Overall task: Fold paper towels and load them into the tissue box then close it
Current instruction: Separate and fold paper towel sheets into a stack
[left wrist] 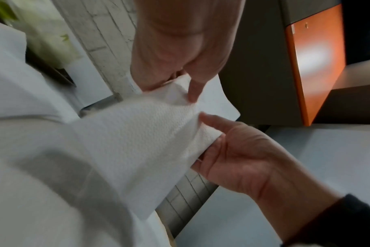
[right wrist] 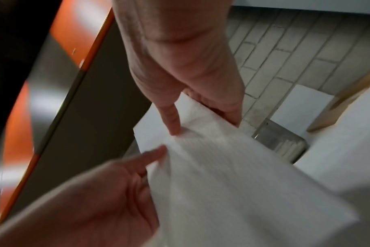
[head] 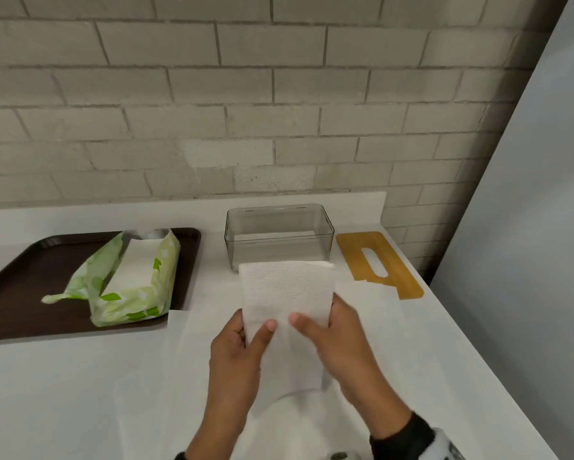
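Bench point(head: 79, 393): white, by brick wall.
Tray point(head: 13, 287): brown, far L; holds opened green towel pack point(head: 129, 280).
Paper towel point(head: 287, 293): folded strip, long axis pointing away twd tissue box point(head: 279, 237); held above bench, near end pinched by L hand point(head: 236, 353) & R hand point(head: 345, 343), thumbs on top.
Box: clear, lid off.
Wooden lid point(head: 378, 263): flat, R of box.

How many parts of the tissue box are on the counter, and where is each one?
2. The clear box stands open by the wall, behind the towel that both hands hold. The wooden lid lies flat to its right, apart from it.
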Demonstrator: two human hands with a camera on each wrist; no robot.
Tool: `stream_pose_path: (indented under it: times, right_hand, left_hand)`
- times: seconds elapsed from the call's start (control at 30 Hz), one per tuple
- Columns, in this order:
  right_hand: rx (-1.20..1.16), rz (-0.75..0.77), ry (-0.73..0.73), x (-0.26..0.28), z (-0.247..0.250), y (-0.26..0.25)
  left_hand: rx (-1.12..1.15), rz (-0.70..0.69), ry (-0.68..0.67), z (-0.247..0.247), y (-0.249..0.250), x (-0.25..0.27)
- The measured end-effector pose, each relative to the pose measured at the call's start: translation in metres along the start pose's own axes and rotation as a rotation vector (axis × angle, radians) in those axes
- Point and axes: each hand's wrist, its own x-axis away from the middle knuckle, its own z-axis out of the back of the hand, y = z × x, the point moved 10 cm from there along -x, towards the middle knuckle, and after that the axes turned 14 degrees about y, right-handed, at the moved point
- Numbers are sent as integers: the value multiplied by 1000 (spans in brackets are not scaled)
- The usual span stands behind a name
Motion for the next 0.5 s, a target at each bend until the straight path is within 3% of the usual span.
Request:
stream_pose_path:
  times: [0.07, 0.2, 0.4, 0.5]
  right_hand:
    - [86, 32, 8, 5, -4, 4]
    - [23, 74, 91, 7, 4, -1]
    - [99, -9, 59, 12, -4, 23]
    - [54, 28, 90, 11, 0, 15]
  left_hand:
    - [39, -40, 34, 2, 5, -1]
    - [41, -131, 40, -2, 15, 5]
    - [-91, -71, 48, -6, -9, 9]
    - [-77, -86, 52, -6, -1, 9]
